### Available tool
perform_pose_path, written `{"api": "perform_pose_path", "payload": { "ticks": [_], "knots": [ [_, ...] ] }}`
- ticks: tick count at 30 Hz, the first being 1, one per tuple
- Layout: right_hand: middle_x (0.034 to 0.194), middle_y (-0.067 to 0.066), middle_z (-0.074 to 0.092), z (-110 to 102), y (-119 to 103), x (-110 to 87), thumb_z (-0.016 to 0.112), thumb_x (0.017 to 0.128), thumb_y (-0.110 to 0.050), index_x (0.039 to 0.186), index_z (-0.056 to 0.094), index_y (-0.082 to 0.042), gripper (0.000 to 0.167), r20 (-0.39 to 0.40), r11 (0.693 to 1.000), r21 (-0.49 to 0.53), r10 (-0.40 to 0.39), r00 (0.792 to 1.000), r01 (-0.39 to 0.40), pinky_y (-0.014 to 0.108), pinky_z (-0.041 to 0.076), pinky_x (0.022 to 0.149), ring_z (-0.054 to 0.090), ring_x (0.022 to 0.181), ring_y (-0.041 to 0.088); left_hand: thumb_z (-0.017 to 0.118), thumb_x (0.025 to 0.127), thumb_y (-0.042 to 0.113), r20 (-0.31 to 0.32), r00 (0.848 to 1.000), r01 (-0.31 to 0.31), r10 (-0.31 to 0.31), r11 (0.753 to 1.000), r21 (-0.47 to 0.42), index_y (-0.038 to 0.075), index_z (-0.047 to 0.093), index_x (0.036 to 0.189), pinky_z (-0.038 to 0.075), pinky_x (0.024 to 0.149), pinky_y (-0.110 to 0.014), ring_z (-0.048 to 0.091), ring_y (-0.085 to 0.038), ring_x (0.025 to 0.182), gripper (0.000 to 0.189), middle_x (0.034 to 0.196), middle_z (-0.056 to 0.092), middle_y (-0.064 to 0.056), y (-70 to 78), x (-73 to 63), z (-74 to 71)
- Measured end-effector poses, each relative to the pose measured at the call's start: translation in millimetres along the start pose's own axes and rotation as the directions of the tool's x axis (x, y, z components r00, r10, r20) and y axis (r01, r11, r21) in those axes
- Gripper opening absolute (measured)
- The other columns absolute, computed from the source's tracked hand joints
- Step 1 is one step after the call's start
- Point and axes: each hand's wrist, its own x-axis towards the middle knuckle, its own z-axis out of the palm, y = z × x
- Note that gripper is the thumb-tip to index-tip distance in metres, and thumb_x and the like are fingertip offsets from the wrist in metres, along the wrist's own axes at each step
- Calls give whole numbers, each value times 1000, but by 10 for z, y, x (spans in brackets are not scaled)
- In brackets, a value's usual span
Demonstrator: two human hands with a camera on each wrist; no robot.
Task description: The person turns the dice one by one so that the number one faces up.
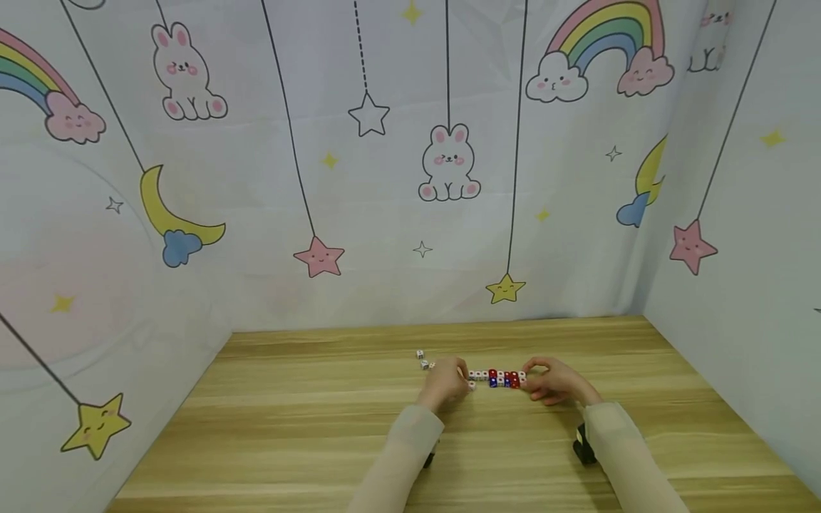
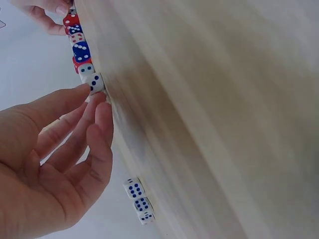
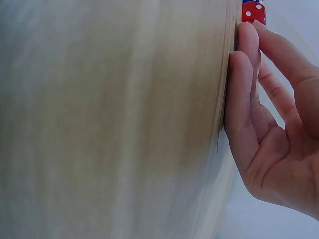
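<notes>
Small white, red and blue dice (image 1: 500, 382) stand in two close rows on the wooden table. My left hand (image 1: 444, 382) is at the left end of the rows; its thumb and fingertips pinch a white die (image 2: 95, 82) with blue pips, which sits against the end of the near row in the left wrist view. At the right end my right hand (image 1: 555, 381) has thumb and finger on the end white die (image 1: 523, 380), partly covered by the fingertips. A red die (image 3: 253, 13) shows just beyond those fingertips in the right wrist view.
A few loose white dice (image 1: 420, 354) lie behind and left of my left hand; three stand close together in the left wrist view. The wooden table (image 1: 288, 427) meets printed cloth walls (image 1: 385, 299) at the back and both sides.
</notes>
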Motion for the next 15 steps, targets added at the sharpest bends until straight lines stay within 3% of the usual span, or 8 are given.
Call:
{"api": "perform_pose_path", "payload": {
  "ticks": [6, 15],
  "knots": [
    [65, -3, 63, 1, 2, 3, 65, 81, -20, 112, 48, -5, 39, -4, 1000, 13, 6, 1000, -6, 26, 48, 49, 60, 58, 8, 69, 68, -4, 36, 997, -76, 75, 996, 40, 4, 65, 69, 40, 49, -18, 51, -7, 56, 8, 70, 65, -5, 27, 7, 35],
    [65, -3, 63, 8, -14, -6, 64, 81, -20, 112, 48, -4, 38, -4, 1000, 14, 7, 1000, -7, 26, 48, 49, 60, 58, 8, 67, 67, -4, 84, 996, -28, 22, 997, 75, 7, 69, 80, 46, 65, -23, 59, -15, 72, 17, 82, 68, -5, 65, -4, 52]
  ]
}}
